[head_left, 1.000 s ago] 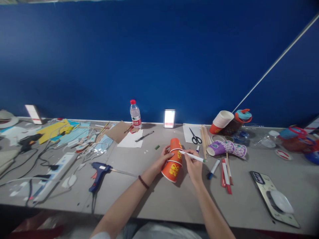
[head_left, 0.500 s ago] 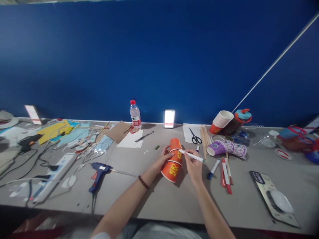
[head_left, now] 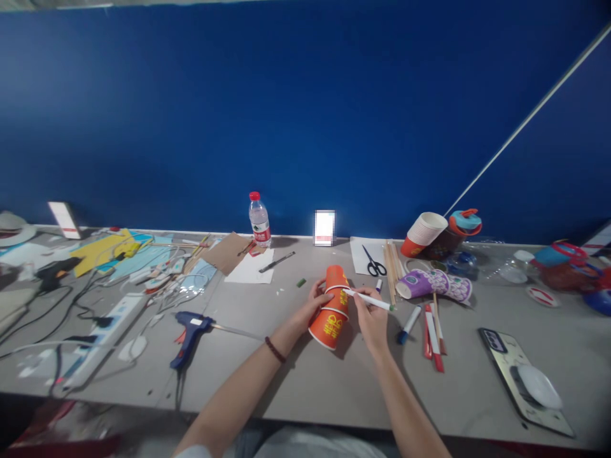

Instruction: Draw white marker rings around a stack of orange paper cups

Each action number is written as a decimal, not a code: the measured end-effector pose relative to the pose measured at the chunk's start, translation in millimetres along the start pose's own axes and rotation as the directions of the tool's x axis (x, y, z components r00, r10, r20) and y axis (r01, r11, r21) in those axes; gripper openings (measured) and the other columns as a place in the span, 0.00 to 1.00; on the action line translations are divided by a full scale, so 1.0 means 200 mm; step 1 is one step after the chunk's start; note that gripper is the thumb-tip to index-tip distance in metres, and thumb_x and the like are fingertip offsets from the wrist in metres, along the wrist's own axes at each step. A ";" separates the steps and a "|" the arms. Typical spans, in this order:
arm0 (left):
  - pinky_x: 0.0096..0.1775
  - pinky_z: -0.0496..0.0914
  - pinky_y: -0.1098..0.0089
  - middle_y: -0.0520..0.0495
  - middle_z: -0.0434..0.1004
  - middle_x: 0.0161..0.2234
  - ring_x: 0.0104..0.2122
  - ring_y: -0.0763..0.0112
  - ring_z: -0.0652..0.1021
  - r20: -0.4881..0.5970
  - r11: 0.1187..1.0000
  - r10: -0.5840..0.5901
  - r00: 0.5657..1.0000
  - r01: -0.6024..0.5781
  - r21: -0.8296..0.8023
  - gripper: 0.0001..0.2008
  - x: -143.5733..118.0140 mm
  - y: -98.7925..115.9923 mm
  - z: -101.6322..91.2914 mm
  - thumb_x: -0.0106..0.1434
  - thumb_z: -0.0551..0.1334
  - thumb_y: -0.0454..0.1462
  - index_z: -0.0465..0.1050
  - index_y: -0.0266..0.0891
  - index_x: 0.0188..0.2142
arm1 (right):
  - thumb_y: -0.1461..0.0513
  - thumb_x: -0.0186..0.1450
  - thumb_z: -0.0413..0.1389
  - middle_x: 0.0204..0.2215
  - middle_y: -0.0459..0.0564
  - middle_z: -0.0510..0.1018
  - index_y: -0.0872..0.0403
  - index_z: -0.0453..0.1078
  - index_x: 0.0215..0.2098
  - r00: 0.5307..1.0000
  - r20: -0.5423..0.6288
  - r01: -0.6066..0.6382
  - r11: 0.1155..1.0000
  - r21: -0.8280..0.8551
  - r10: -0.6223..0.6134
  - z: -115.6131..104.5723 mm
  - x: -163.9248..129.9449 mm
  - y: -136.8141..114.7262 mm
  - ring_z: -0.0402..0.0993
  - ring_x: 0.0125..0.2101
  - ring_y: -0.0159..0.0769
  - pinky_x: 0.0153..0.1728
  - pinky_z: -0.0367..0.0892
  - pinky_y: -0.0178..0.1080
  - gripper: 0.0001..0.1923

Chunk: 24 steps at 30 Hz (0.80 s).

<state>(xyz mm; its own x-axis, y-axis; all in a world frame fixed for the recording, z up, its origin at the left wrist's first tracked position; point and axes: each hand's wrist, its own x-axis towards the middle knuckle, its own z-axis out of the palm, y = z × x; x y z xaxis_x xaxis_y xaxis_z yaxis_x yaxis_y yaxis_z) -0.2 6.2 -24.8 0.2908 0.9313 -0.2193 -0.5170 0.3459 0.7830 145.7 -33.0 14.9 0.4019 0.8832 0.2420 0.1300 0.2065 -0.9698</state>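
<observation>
Orange paper cups (head_left: pixel 329 327) with yellow lettering are joined in a column that lies tilted above the grey table. My left hand (head_left: pixel 312 306) is closed around the column's left side, near its middle. Between the fingers of my right hand (head_left: pixel 371 321) is a white marker (head_left: pixel 370 299) with a green end. The marker's tip meets or nearly meets the upper part of the cups; I cannot tell if it touches. A small green piece (head_left: pixel 301 282) lies left of the cups.
Scissors (head_left: pixel 373 262), wooden sticks (head_left: pixel 392 270) and purple cups (head_left: pixel 432 283) lie to the right. A blue marker (head_left: pixel 409 324) and red markers (head_left: pixel 433 337) are near my right forearm. Leftward are a glue gun (head_left: pixel 191 334), a power strip (head_left: pixel 102 343) and a water bottle (head_left: pixel 259 221).
The marker and right hand have shifted very slightly along the cups. My left hand and the cups stay in place.
</observation>
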 end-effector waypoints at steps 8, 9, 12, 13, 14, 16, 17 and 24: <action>0.44 0.73 0.58 0.42 0.75 0.43 0.38 0.61 0.79 -0.008 1.000 -0.004 1.000 0.004 -0.005 0.35 0.00 0.01 0.01 0.46 0.74 0.40 0.66 0.40 0.53 | 0.55 0.59 0.57 0.29 0.49 0.79 0.53 0.69 0.31 1.000 -0.001 0.019 1.000 -0.001 -0.019 0.00 0.00 0.00 0.75 0.31 0.38 0.34 0.70 0.39 0.09; 0.44 0.73 0.58 0.42 0.75 0.42 0.38 0.60 0.79 -0.009 1.000 -0.007 1.000 0.007 -0.003 0.35 -0.01 0.02 0.01 0.46 0.74 0.40 0.66 0.40 0.53 | 0.55 0.59 0.57 0.29 0.49 0.79 0.53 0.69 0.30 1.000 0.002 0.021 1.000 0.000 -0.021 0.00 0.00 0.00 0.75 0.31 0.38 0.34 0.70 0.39 0.09; 0.45 0.72 0.57 0.42 0.75 0.43 0.39 0.60 0.79 -0.009 1.000 -0.012 1.000 0.012 0.002 0.34 -0.01 0.02 0.02 0.47 0.74 0.39 0.66 0.40 0.53 | 0.56 0.59 0.56 0.28 0.48 0.79 0.53 0.69 0.30 1.000 0.009 0.027 1.000 0.002 -0.027 0.00 0.00 0.00 0.75 0.31 0.38 0.34 0.70 0.39 0.08; 0.45 0.72 0.57 0.41 0.75 0.44 0.39 0.59 0.79 -0.011 1.000 -0.009 1.000 0.009 0.001 0.34 -0.01 0.02 0.02 0.47 0.74 0.39 0.66 0.40 0.53 | 0.56 0.59 0.56 0.28 0.48 0.79 0.53 0.70 0.30 0.999 0.011 0.030 1.000 0.003 -0.030 0.00 0.00 0.00 0.75 0.31 0.38 0.34 0.69 0.39 0.08; 0.45 0.72 0.57 0.41 0.75 0.44 0.39 0.59 0.79 -0.014 1.000 -0.008 1.000 0.008 -0.001 0.34 -0.01 0.02 0.02 0.47 0.74 0.39 0.66 0.40 0.53 | 0.56 0.59 0.56 0.28 0.48 0.79 0.53 0.70 0.30 0.999 0.013 0.032 0.999 0.005 -0.032 0.00 0.00 0.00 0.74 0.31 0.38 0.35 0.69 0.39 0.08; 0.45 0.73 0.58 0.41 0.75 0.44 0.39 0.59 0.79 -0.013 1.000 -0.011 1.000 0.011 0.000 0.34 -0.01 0.03 0.02 0.47 0.74 0.39 0.66 0.40 0.53 | 0.57 0.59 0.56 0.28 0.48 0.79 0.53 0.70 0.29 0.999 0.016 0.031 0.999 0.013 -0.031 0.00 0.00 0.00 0.75 0.32 0.39 0.35 0.69 0.40 0.07; 0.45 0.73 0.58 0.41 0.75 0.44 0.39 0.60 0.79 -0.011 1.000 -0.013 1.000 0.013 0.003 0.34 -0.02 0.03 0.02 0.47 0.74 0.39 0.66 0.40 0.53 | 0.57 0.59 0.57 0.29 0.48 0.79 0.53 0.70 0.29 0.999 0.017 0.028 0.999 0.017 -0.028 0.00 0.00 0.00 0.75 0.32 0.39 0.36 0.70 0.40 0.07; 0.47 0.72 0.57 0.41 0.74 0.47 0.41 0.59 0.79 0.013 0.999 -0.040 0.999 0.040 -0.011 0.34 -0.04 0.05 0.03 0.48 0.73 0.38 0.65 0.42 0.53 | 0.56 0.58 0.57 0.29 0.48 0.79 0.53 0.70 0.29 0.999 0.036 -0.003 1.000 0.027 0.002 0.00 0.00 0.01 0.75 0.32 0.39 0.36 0.69 0.40 0.08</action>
<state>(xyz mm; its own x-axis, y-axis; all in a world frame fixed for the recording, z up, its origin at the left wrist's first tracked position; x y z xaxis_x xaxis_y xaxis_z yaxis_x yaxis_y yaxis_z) -2.6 2.7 -10.8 0.3218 0.9153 -0.2423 -0.5137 0.3838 0.7674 146.2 -33.7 13.5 0.3688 0.8984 0.2384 0.1040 0.2150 -0.9711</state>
